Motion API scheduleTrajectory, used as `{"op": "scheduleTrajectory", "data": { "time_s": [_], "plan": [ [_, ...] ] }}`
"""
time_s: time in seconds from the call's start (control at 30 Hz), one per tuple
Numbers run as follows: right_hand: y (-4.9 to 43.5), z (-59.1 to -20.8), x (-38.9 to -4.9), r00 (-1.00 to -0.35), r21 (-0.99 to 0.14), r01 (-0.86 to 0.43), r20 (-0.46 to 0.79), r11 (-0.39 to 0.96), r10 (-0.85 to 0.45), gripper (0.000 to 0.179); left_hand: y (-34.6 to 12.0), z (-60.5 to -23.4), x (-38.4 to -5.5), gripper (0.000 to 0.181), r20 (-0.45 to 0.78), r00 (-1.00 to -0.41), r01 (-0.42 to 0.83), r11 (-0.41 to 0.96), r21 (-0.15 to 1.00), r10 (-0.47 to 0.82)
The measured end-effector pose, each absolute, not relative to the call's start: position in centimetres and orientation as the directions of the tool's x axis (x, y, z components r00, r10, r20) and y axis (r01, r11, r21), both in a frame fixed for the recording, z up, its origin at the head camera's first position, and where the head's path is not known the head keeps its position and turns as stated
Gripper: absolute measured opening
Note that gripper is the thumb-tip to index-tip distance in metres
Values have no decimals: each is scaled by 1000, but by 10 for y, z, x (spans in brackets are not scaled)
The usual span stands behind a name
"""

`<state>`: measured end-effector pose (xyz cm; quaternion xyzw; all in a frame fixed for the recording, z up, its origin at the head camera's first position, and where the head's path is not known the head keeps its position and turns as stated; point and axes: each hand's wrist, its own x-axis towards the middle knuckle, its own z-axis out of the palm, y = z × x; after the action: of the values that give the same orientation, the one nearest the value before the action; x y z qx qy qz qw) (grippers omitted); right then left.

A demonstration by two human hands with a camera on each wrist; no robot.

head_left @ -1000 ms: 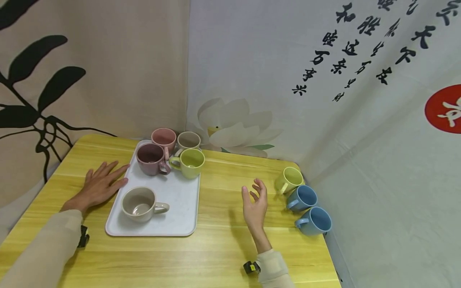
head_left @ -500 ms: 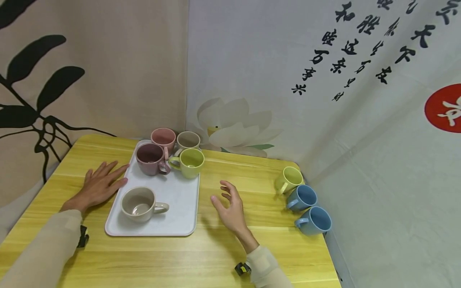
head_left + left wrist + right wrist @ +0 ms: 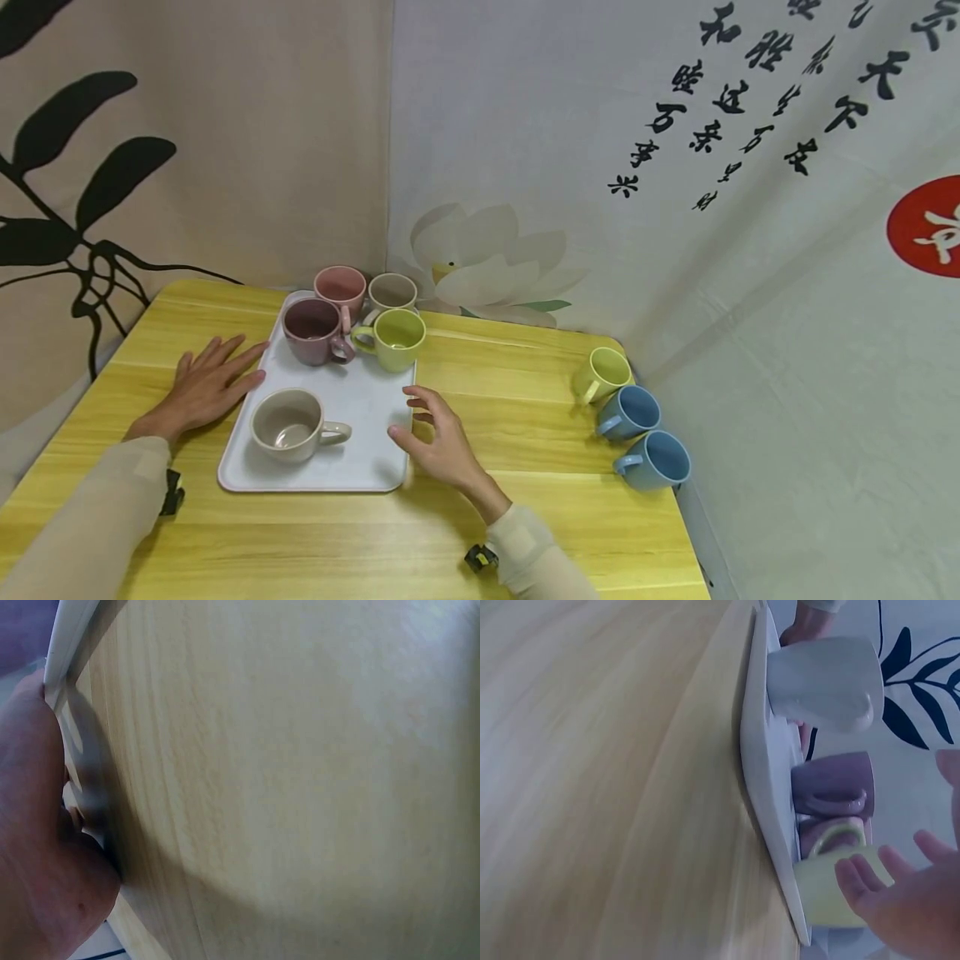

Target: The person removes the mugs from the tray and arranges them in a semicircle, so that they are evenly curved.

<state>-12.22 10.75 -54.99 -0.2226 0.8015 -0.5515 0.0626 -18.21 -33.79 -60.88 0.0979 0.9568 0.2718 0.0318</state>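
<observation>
A white tray [image 3: 367,450] lies on the wooden table, and my left hand [image 3: 206,387] rests at its left edge with fingers spread, the fingertips right at the rim. My right hand [image 3: 438,442] hovers over the tray's right edge, fingers loosely bent and holding nothing. Nearest to it on the tray is a large off-white mug [image 3: 287,427], handle turned right. Toward the tray's back stand a purple mug [image 3: 311,333], a pink mug [image 3: 341,287], a grey-beige mug [image 3: 393,293] and a yellow-green mug [image 3: 399,343], close together.
Along the table's right edge stand a yellow mug [image 3: 602,373] and two blue mugs, one [image 3: 630,412] behind the other [image 3: 656,460]. A printed cloth backdrop [image 3: 510,150] hangs behind the table and along its right side.
My right hand has moved left, from the middle of the table to the tray's right edge. The left hand, the tray and the mugs have stayed in place.
</observation>
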Motion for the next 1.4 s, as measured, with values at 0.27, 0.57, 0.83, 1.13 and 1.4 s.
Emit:
{"op": "scheduleTrajectory", "data": {
  "time_s": [0.27,0.57,0.83,1.13,1.4],
  "plan": [
    [86,-555,-121,-833,-905,-326,137,276,-536,59,-337,-607,-181,69,-5,-979,171,833,526,204],
    [64,-560,-118,-773,-892,-362,123,272,-623,56,-338,-607,-181,68,-11,-978,172,836,521,208],
    [52,-565,-115,-747,-888,-360,91,286,-659,46,-339,-610,-183,68,4,-978,178,827,533,207],
    [45,-568,-115,-766,-890,-352,97,289,-636,34,-338,-610,-183,68,2,-978,176,832,527,207],
    [41,-570,-118,-772,-925,-284,63,254,-633,25,-339,-613,-183,68,14,-978,183,828,530,207]
  ]
}}
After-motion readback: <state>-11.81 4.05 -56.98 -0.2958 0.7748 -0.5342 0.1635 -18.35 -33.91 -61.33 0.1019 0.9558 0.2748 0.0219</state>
